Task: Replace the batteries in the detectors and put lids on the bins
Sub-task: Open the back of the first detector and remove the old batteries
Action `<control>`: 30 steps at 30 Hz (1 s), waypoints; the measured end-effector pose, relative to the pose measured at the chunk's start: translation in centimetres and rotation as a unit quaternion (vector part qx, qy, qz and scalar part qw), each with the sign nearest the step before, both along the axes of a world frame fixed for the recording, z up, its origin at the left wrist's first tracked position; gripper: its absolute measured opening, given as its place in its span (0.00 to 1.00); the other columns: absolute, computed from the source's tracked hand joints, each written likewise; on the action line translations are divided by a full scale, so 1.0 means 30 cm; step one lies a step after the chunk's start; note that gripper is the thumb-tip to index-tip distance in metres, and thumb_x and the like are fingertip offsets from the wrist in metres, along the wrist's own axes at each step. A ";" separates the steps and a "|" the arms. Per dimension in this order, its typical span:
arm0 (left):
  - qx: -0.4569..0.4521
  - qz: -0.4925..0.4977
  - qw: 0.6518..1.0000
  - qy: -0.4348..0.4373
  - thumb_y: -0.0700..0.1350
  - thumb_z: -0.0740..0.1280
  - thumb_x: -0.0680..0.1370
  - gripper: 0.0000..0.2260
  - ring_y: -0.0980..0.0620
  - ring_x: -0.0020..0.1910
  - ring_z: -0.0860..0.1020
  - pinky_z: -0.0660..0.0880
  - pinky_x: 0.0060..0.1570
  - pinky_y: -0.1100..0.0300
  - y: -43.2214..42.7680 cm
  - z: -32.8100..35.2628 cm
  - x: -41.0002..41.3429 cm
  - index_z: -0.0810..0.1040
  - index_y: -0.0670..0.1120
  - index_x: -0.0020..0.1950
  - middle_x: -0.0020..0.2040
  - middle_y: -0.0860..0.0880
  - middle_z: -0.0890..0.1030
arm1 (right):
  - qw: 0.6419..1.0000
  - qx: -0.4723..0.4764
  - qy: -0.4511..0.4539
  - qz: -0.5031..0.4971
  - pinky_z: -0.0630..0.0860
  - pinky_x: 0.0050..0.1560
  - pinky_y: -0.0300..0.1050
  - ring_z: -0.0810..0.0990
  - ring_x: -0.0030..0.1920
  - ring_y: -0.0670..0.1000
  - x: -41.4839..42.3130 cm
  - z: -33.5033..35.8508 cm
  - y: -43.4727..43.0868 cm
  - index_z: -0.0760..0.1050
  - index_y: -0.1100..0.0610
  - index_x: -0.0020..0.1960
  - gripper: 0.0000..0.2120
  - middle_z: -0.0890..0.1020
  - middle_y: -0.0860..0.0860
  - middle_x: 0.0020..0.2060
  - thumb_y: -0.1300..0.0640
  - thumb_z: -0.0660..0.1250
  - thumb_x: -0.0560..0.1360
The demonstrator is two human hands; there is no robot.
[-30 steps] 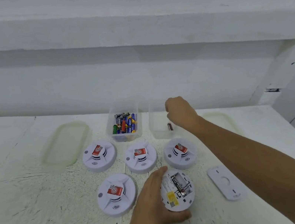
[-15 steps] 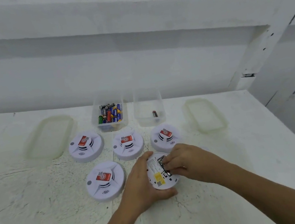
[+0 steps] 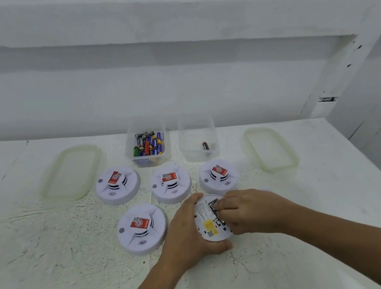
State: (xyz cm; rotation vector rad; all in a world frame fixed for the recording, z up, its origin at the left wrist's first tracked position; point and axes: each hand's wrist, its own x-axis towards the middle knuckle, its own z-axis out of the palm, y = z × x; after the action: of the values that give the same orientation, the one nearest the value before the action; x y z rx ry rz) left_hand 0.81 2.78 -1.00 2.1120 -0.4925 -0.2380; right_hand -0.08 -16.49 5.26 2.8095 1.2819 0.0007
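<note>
- Left hand [image 3: 186, 230] grips the upturned white round plastic detector [image 3: 209, 224], near-centre of the table.
- Right hand [image 3: 248, 212]: fingers curled at its battery bay; contents can't tell.
- Judged early: one battery [image 3: 206, 146] in the clear plastic bin [image 3: 196, 125], four face-up white detectors [image 3: 118, 185] unopened, translucent greenish lids [image 3: 71, 174] off.

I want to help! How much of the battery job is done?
Done: one battery lies in the right bin. The left hand holds the flipped detector while the right hand picks at its battery slot. Four detectors sit unopened; both lids are off.
</note>
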 end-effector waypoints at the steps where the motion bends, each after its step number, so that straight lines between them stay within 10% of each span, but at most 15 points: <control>1: -0.002 0.000 1.000 -0.002 0.60 0.80 0.54 0.48 0.63 0.55 0.73 0.71 0.53 0.70 0.001 -0.001 0.000 0.62 0.57 0.69 0.58 0.64 0.71 | 1.000 0.014 0.003 -0.005 0.80 0.33 0.45 0.82 0.39 0.54 0.003 -0.001 -0.003 0.78 0.60 0.41 0.04 0.84 0.53 0.40 0.60 0.69 0.67; 14: -0.008 -0.009 1.000 -0.002 0.61 0.80 0.54 0.47 0.71 0.59 0.67 0.67 0.53 0.75 0.005 0.000 -0.004 0.57 0.62 0.67 0.59 0.68 0.68 | 0.934 0.188 0.130 -0.276 0.65 0.35 0.28 0.72 0.34 0.41 -0.066 0.035 0.029 0.80 0.53 0.44 0.05 0.79 0.43 0.35 0.54 0.66 0.75; 22: -0.011 0.003 1.000 0.024 0.62 0.80 0.54 0.48 0.78 0.58 0.63 0.64 0.49 0.81 0.011 0.014 -0.009 0.56 0.64 0.67 0.59 0.71 0.64 | 0.720 0.465 0.266 -0.442 0.80 0.36 0.40 0.80 0.31 0.50 0.142 0.137 -0.021 0.79 0.64 0.46 0.04 0.84 0.57 0.36 0.67 0.70 0.71; 30: 0.003 0.012 0.998 0.062 0.64 0.79 0.52 0.52 0.66 0.62 0.70 0.70 0.63 0.65 0.004 0.009 -0.002 0.57 0.63 0.70 0.63 0.69 0.66 | 0.857 0.253 0.042 -0.446 0.74 0.40 0.42 0.79 0.42 0.54 0.550 0.125 0.012 0.79 0.63 0.47 0.08 0.81 0.54 0.42 0.69 0.63 0.72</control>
State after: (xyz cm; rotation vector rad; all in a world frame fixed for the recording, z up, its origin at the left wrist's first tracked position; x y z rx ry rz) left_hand 0.76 2.90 -0.73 2.0928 -0.3924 -0.3555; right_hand 16.43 -16.13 9.02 3.5843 -0.1808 0.2012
